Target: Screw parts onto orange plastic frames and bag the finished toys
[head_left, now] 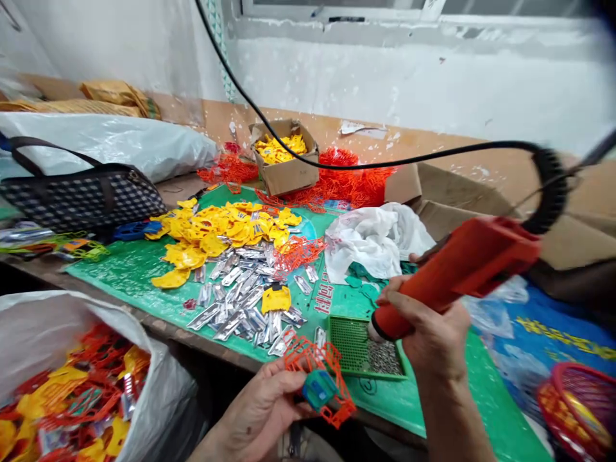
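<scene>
My right hand (430, 330) is wrapped round an orange electric screwdriver (457, 273), its tip pointing down-left over a green tray of small screws (353, 346). A black coiled cable (548, 186) runs from its rear up across the view. My left hand (264, 404) pinches an orange plastic frame (317, 372) with a small blue-green part (318, 390) held against it, near the table's front edge.
The green mat (129, 273) carries a heap of yellow plastic pieces (216, 234), several silver metal blades (240, 295) and orange frames (346, 183). A cardboard box (286, 157), checkered bag (77, 196), white cloth (373, 240), sack of finished parts (77, 398) and red basket (582, 404) surround it.
</scene>
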Available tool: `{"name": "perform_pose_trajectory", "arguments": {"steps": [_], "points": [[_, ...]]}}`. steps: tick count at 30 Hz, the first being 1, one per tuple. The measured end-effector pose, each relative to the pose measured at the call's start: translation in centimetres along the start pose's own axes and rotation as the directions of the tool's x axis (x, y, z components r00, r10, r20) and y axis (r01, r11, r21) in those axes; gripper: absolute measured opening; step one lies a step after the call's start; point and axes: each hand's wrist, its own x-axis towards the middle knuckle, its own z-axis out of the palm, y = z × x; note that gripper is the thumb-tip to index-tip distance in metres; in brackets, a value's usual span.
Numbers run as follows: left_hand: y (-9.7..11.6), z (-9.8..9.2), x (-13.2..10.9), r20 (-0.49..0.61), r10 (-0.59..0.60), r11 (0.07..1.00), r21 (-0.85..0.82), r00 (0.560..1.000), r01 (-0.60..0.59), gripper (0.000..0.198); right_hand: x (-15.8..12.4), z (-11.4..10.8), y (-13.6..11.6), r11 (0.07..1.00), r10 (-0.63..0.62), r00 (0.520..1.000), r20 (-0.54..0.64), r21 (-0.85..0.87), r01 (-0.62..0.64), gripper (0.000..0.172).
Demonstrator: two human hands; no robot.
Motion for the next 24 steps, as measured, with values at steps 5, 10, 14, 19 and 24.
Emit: {"name": "perform_pose_trajectory", "arguments": {"steps": [5, 10, 14, 19, 24], "points": [[0.4, -0.3, 0.0, -0.099, -0.028, 0.998, -0.067, 0.995, 0.021, 0.013, 2.6, -1.4, -0.3, 0.981, -0.038, 0.998, -0.053, -0.195, 0.027, 0.031], [0.5, -0.6, 0.7, -0.154, -0.092, 0.993, -0.091, 0.984, 0.078, 0.002, 4.0, -3.0, -1.4, 0.92, -0.016, 0.996, 0.085, -0.389, 0.048, 0.041], [0.8, 0.1, 1.1, -0.26, -0.078, 0.99, -0.132, 0.963, 0.045, 0.011, 4.5, -5.4, -0.8, 0.879, 0.065, 0.986, 0.156, -0.477, 0.018, 0.06], [1.4, 0.9, 1.2, -0.367, 0.026, 0.987, -0.139, 0.93, -0.082, 0.025, 5.0, -10.4, 1.6, 0.708, 0.119, 0.993, 0.025, -0.703, -0.067, 0.056], [1.3, 0.3, 1.7, -0.413, 0.012, 0.991, -0.115, 0.911, -0.065, 0.038, 5.0, -14.1, 3.2, 0.39, 0.202, 0.978, -0.052, -0.912, -0.13, 0.022]]}}
